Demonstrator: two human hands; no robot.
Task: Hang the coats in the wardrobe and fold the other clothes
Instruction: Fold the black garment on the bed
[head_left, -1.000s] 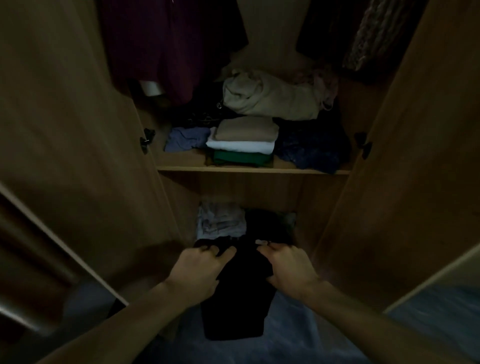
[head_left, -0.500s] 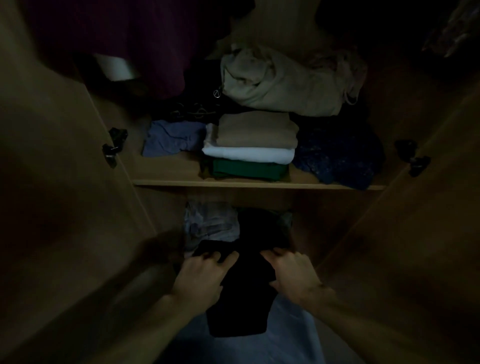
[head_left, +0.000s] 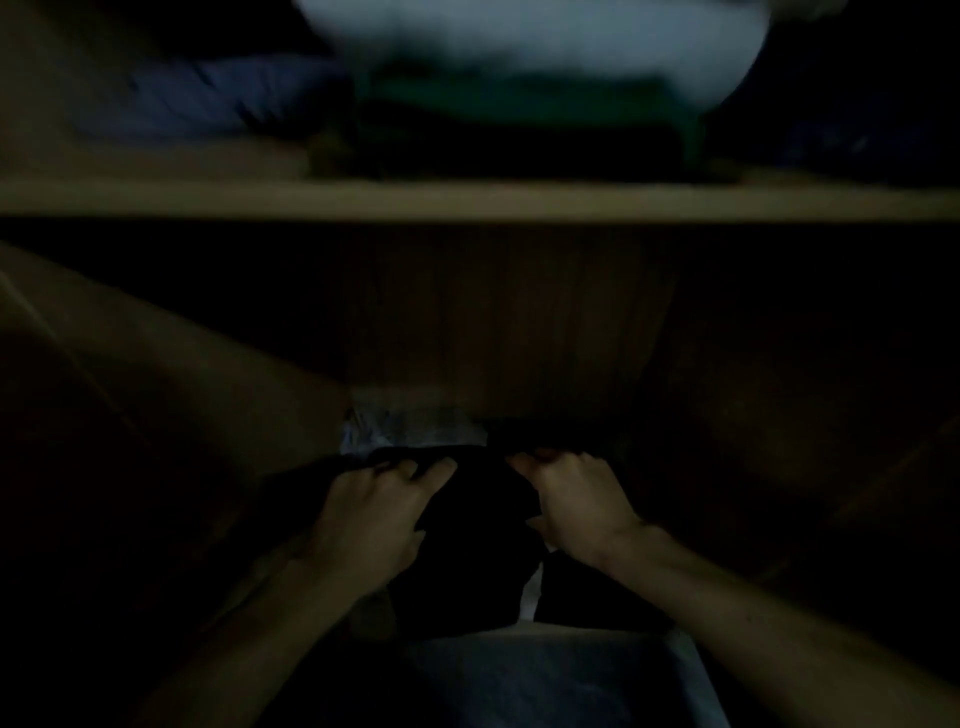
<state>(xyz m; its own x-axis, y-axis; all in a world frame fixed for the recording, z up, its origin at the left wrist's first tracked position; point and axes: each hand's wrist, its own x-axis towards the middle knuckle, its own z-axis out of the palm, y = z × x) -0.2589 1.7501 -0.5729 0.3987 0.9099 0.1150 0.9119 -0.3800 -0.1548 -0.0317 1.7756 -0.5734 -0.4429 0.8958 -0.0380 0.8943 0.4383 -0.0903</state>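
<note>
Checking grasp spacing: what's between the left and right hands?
Head view: only the black garment spans the gap between the left hand and right hand; both grip its far edge.

head cam: on my forehead | facing forward and down into the wardrobe's lower compartment | close under the shelf (head_left: 467, 205) edge | only view, dim, blurred above

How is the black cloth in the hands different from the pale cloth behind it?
The black cloth is very dark; the pale cloth is whitish. The left hand and right hand hold the black cloth; nothing touches the pale cloth. The black cloth lies nearer the person, the pale cloth further in. Both sit under the shelf.
</note>
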